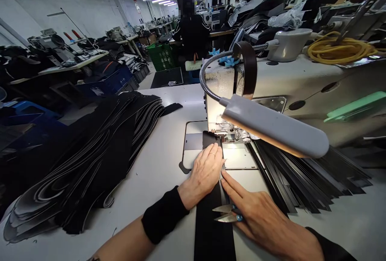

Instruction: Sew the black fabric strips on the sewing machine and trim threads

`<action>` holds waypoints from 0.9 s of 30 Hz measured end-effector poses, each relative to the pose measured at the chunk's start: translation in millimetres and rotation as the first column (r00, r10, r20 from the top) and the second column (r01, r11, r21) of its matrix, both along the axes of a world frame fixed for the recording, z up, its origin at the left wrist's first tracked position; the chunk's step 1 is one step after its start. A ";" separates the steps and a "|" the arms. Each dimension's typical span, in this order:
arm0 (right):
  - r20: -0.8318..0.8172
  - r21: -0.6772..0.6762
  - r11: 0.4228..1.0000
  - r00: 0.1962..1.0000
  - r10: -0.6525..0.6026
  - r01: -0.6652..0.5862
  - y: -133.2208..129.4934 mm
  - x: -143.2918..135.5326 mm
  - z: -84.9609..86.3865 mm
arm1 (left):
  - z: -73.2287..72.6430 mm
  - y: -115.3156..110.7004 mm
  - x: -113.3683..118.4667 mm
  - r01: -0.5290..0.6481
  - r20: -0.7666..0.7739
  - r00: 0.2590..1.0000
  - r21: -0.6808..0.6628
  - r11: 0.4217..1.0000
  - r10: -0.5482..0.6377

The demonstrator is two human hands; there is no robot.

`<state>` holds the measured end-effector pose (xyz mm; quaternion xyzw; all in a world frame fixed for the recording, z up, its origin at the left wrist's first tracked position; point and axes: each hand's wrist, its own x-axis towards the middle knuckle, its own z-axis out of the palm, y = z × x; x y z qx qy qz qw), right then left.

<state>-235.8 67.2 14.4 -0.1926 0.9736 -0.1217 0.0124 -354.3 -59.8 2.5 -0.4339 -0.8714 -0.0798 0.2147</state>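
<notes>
A long black fabric strip (211, 229) runs from the near edge up to the sewing machine's needle area (229, 134). My left hand (205, 169) lies on the strip just before the presser foot, its fingers together and pressing the cloth flat. To its right, my right hand (259, 212) has its index finger at the strip's right edge, touching a narrow dark band there. Small scissors (224, 217) with their blades apart are held in my right hand, under the palm, with the blades pointing left over the strip.
Stacked black fabric pieces (111, 144) cover the table's left side. Many dark strips (301, 176) fan out at the right. A grey lamp (277, 126) on a flexible neck hangs before the machine body (301, 76). Further back, a person (191, 35) sits near a green crate (161, 56).
</notes>
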 end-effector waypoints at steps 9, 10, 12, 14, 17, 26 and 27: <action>0.024 -0.007 1.000 1.000 0.002 -0.001 -0.7 -2.4 6.2 | 1.8 -0.6 -0.5 0.004 0.028 1.000 -0.060 0.998 -0.002; 0.033 -0.003 1.000 0.999 0.000 0.001 -0.8 -2.6 6.3 | 2.0 -0.2 -0.3 0.000 0.027 1.000 -0.060 0.998 0.001; 0.051 0.008 1.000 0.999 -0.003 0.002 -1.1 -3.1 6.3 | 2.3 0.5 0.2 -0.010 0.020 1.000 -0.052 0.999 0.011; 0.056 0.017 1.000 0.998 -0.005 0.004 -1.2 -3.6 6.6 | 2.2 1.1 0.5 -0.019 0.008 1.000 -0.042 0.999 0.020; 0.057 0.018 1.000 0.998 -0.004 0.003 -1.4 -3.7 8.1 | 1.5 1.1 0.5 -0.016 -0.011 1.000 -0.051 0.999 0.015; 0.105 0.025 1.000 0.994 -0.009 0.007 -1.8 -4.0 10.8 | 0.1 -0.2 -0.4 0.003 -0.018 1.000 -0.073 0.997 -0.004; 0.104 0.028 1.000 0.995 -0.010 0.007 -1.9 -3.8 10.7 | 0.4 0.0 -0.4 0.003 -0.016 1.000 -0.069 0.998 -0.004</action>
